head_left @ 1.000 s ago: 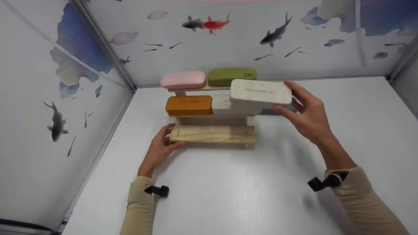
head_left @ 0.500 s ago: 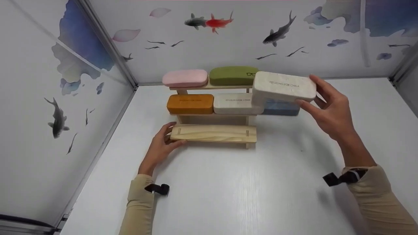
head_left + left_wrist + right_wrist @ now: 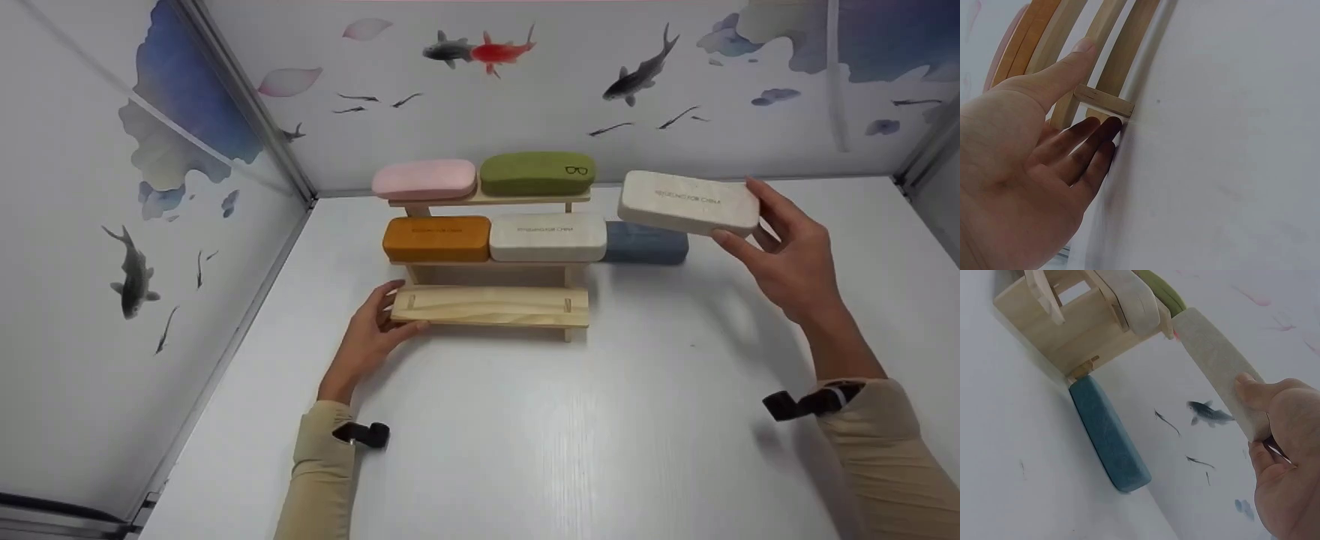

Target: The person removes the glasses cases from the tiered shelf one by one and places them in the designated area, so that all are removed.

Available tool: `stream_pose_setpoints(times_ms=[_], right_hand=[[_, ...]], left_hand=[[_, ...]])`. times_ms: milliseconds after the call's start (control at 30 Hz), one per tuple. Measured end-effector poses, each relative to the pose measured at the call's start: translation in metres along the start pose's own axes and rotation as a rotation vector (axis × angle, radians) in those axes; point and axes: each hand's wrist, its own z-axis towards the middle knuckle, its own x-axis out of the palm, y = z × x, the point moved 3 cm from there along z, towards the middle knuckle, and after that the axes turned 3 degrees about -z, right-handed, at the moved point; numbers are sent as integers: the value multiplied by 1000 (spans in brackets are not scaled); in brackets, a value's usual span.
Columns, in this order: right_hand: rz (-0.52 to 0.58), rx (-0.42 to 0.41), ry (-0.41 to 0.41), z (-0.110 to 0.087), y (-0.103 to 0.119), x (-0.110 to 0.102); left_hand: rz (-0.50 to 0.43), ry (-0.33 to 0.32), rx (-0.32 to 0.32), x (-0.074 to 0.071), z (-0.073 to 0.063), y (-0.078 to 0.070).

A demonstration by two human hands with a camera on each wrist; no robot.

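My right hand grips the right end of an off-white glasses case, thumb on its front side, holding it in the air right of the rack. In the right wrist view this case is above a blue glasses case lying on the table. My left hand holds the left end of the lowest shelf of a three-tier wooden rack, thumb along the front edge. In the left wrist view its fingers reach under the shelf beside a leg.
The top tier bears a pink case and a green case. An orange case and another off-white case stand on the middle tier. A wall painted with fish is behind the white table.
My right hand has carried the off-white case rightward, away from in front of the green case and the middle-tier off-white case. More of the blue case now shows. My left hand keeps its hold.
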Motion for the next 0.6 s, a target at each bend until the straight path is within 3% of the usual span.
stream_pose_setpoints(times_ms=[600], right_hand=[[-46,208,42,-5,-56,-41]], left_hand=[[13,10,3,-1,0,0]])
